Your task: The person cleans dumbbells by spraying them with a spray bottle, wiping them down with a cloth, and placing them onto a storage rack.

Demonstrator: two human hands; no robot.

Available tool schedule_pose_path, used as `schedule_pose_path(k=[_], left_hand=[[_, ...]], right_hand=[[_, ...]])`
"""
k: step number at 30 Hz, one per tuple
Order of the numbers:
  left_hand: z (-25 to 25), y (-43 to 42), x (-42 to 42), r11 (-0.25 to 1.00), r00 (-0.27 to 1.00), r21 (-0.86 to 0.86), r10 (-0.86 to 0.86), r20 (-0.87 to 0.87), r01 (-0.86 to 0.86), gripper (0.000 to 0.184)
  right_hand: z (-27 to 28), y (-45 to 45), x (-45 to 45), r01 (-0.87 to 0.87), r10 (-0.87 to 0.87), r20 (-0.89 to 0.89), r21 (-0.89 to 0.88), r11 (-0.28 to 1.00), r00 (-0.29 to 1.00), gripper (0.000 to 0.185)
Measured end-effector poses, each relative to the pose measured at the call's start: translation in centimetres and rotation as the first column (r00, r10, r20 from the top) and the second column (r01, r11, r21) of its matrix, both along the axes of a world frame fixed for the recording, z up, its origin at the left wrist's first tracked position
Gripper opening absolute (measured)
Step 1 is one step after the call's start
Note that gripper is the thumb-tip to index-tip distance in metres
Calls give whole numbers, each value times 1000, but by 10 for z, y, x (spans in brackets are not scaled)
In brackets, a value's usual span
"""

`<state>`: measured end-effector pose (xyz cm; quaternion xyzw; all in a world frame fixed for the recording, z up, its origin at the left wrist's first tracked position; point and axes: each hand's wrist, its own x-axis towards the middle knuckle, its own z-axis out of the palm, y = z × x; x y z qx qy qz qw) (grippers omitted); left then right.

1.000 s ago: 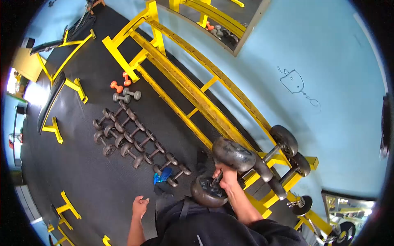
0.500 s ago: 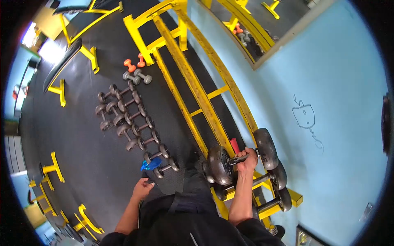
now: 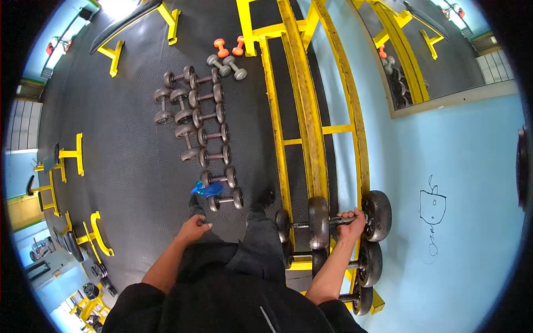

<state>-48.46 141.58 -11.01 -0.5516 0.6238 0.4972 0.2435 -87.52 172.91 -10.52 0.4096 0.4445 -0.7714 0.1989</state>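
My right hand [image 3: 351, 223] is wrapped round the handle of a large black dumbbell [image 3: 318, 222], which lies across the rails of a yellow rack [image 3: 311, 133]. Just below it, more black dumbbells [image 3: 370, 264] sit on the same rack. A smaller black dumbbell head [image 3: 282, 225] is at the rack's left rail. My left hand [image 3: 194, 228] hangs over the floor with its fingers curled; what they hold, if anything, is too small to tell. Near it a blue cloth or bag [image 3: 207, 189] lies beside a floor dumbbell [image 3: 226, 200].
Several black dumbbells [image 3: 213, 135] stand in rows on the black floor, with grey [image 3: 235, 67] and orange ones [image 3: 221, 48] beyond. A padded bench [image 3: 126, 23] is at the upper left. On the right are a blue wall [image 3: 472, 166] and a mirror [image 3: 444, 61].
The large dumbbell in my right hand has gone from beside the rack to lying across its rails. The view has turned and shifted along the rack.
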Motion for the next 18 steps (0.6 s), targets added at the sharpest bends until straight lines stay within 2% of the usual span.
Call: schedule_pose_path(k=[2, 5, 6, 8, 10, 12, 14, 16, 17, 18], left_hand=[[-19, 5, 8, 994, 997, -79, -73, -37, 70, 58], [-24, 6, -6, 991, 992, -88, -110, -60, 105, 59], [-22, 4, -11, 991, 991, -77, -116, -64, 111, 59], [-18, -1, -24, 1000, 987, -2, -30, -158, 31, 59], [-24, -7, -26, 998, 986, -12, -67, -150, 66, 59], [-39, -16, -19, 989, 983, -54, -142, -114, 137, 57], [-44, -25, -10, 988, 977, -47, -152, -152, 147, 57], [-42, -41, -1, 991, 976, -42, -134, -172, 129, 54], [-37, -50, 4, 986, 969, -45, -164, -185, 158, 54], [-29, -59, 10, 991, 967, -21, -133, -219, 132, 52]], right_hand=[[3, 1, 3, -20, 19, 6, 39, 999, 1000, 21], [-1, 2, 3, -16, 16, -6, 28, 999, 1000, 19], [-4, 6, 2, -40, 39, -13, -21, 999, 999, 19], [-7, 9, 1, -58, 58, -18, -3, 998, 998, 19], [-3, 5, 1, -97, 98, -40, 33, 995, 994, 19], [-4, 4, 2, -66, 71, -50, 89, 994, 996, 15], [1, -2, 11, -12, 19, -50, 137, 990, 999, 15], [-1, -1, 26, 11, 43, -165, 312, 950, 985, 19], [5, 12, 34, -168, 235, -54, 548, 819, 970, 27], [28, -4, 57, -92, 221, -104, 682, 725, 970, 32]])
